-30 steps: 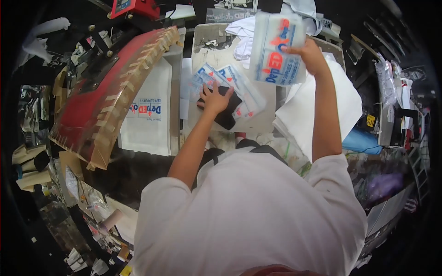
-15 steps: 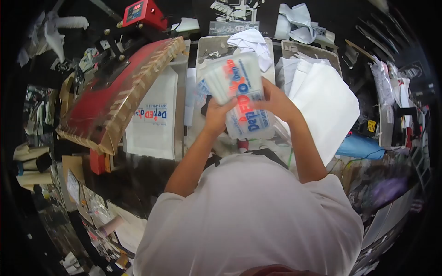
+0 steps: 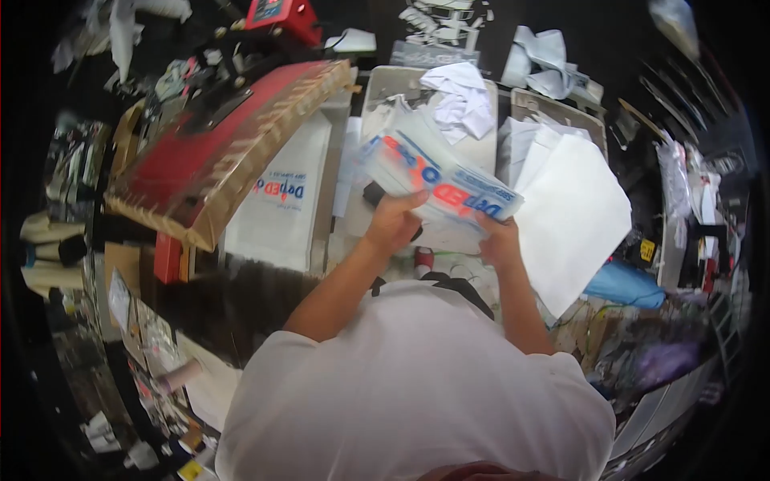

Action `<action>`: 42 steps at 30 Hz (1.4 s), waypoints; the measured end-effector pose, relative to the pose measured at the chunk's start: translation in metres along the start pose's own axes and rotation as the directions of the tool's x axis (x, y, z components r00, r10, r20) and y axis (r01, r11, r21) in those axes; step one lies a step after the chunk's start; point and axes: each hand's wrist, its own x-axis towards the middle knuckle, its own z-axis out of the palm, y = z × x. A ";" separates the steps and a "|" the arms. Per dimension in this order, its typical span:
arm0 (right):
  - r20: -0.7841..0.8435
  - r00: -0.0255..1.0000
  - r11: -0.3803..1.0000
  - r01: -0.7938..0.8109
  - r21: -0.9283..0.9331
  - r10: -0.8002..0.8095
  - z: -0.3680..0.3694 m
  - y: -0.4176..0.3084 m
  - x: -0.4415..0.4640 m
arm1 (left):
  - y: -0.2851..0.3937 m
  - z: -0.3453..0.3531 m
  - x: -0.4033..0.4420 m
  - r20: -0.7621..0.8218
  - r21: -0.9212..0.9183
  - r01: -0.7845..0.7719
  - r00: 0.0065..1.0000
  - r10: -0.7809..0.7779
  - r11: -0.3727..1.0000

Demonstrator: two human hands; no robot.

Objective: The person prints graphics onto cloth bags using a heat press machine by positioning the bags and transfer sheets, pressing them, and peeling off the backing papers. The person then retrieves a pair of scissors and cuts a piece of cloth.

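Between my two hands is a stack of printed film sheets (image 3: pixel 449 178), translucent, with blue and red lettering, slightly blurred. My left hand (image 3: pixel 395 222) grips its near left edge, thumb on top. My right hand (image 3: pixel 500 239) pinches the near right corner. Beneath the stack lies a pale board (image 3: pixel 381 96) with a crumpled white cloth (image 3: pixel 463 104) at its far end. To the left, a white piece printed with similar lettering (image 3: pixel 277 228) lies under the raised red plate of a heat press (image 3: pixel 216 132).
Large white sheets (image 3: pixel 577 212) are spread over another board on the right, by a blue bundle (image 3: pixel 626 282). The press's red control box (image 3: pixel 282 18) stands at the far left. White scraps (image 3: pixel 541 64) lie at the back.
The stack has turned flatter and tilted away, its right end swinging toward me. My right hand has moved from its far right side down to the near right corner. The view has shifted slightly.
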 end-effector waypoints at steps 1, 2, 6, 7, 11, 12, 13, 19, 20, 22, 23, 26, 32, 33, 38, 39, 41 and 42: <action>0.043 0.997 0.994 -0.064 -0.091 0.069 -0.010 -0.001 0.000 | 0.003 -0.026 -0.009 -0.044 0.024 0.023 0.999 -0.022 0.999; 0.082 0.987 0.976 -0.122 -0.181 0.138 -0.017 0.000 0.001 | 0.015 -0.034 -0.023 -0.072 0.020 0.005 0.997 -0.003 1.000; 0.143 0.950 0.918 -0.217 -0.331 0.276 -0.011 0.025 0.010 | 0.050 -0.082 -0.080 -0.134 -0.050 -0.053 0.990 0.046 0.997; 0.276 0.907 0.935 -0.250 -0.250 0.317 0.001 0.033 0.009 | 0.055 -0.093 -0.093 -0.126 -0.089 -0.096 0.988 0.085 0.991; 0.414 0.821 0.888 -0.222 -0.403 0.393 0.085 0.063 -0.007 | 0.082 -0.135 -0.144 -0.173 -0.143 -0.216 0.966 0.190 0.966; 0.418 0.816 0.884 -0.223 -0.411 0.400 0.086 0.082 -0.005 | 0.094 -0.143 -0.157 -0.191 -0.121 -0.248 0.956 0.222 0.961; 0.410 0.802 0.867 -0.251 -0.430 0.435 0.082 0.104 0.000 | 0.109 -0.151 -0.169 -0.162 -0.138 -0.255 0.959 0.232 0.957; 0.477 0.782 0.915 -0.317 -0.251 0.402 0.195 0.182 -0.035 | 0.192 -0.219 -0.236 -0.186 -0.025 -0.282 0.944 0.273 0.959; 0.466 0.792 0.917 -0.310 -0.250 0.395 0.200 0.202 -0.038 | 0.203 -0.236 -0.242 -0.184 -0.027 -0.301 0.939 0.292 0.953; 0.365 0.838 0.870 -0.230 -0.437 0.405 0.200 0.236 -0.039 | 0.225 -0.271 -0.251 -0.184 -0.063 -0.298 0.942 0.282 0.953; 0.300 0.890 0.773 -0.087 -0.628 0.343 0.219 0.237 -0.049 | 0.239 -0.276 -0.254 -0.123 -0.057 -0.271 0.957 0.263 0.961; 0.266 0.940 0.769 0.008 -0.639 0.212 0.236 0.256 -0.056 | 0.279 -0.293 -0.255 0.067 -0.029 -0.149 0.986 0.151 0.988; 0.183 0.982 0.757 0.157 -0.634 -0.051 0.239 0.262 -0.052 | 0.326 -0.341 -0.216 0.056 0.289 -0.275 0.961 0.271 0.917; 0.207 0.978 0.718 0.169 -0.675 -0.035 0.236 0.268 -0.048 | 0.328 -0.348 -0.214 -0.090 0.418 -0.133 0.978 0.187 0.899; 0.207 0.978 0.669 0.145 -0.729 0.013 0.211 0.285 -0.027 | 0.335 -0.380 -0.194 -0.111 0.706 0.031 0.992 0.067 0.708; 0.203 0.979 0.679 0.137 -0.721 0.019 0.211 0.281 -0.027 | 0.336 -0.372 -0.194 -0.100 0.768 0.036 0.993 0.064 0.640; 0.217 0.969 0.589 0.107 -0.801 0.119 0.213 0.273 -0.025 | 0.342 -0.362 -0.185 -0.031 0.840 -0.020 0.996 0.085 0.542; 0.212 0.970 0.600 0.100 -0.794 0.119 0.212 0.273 -0.025 | 0.345 -0.360 -0.179 0.048 0.888 -0.088 0.994 0.099 0.450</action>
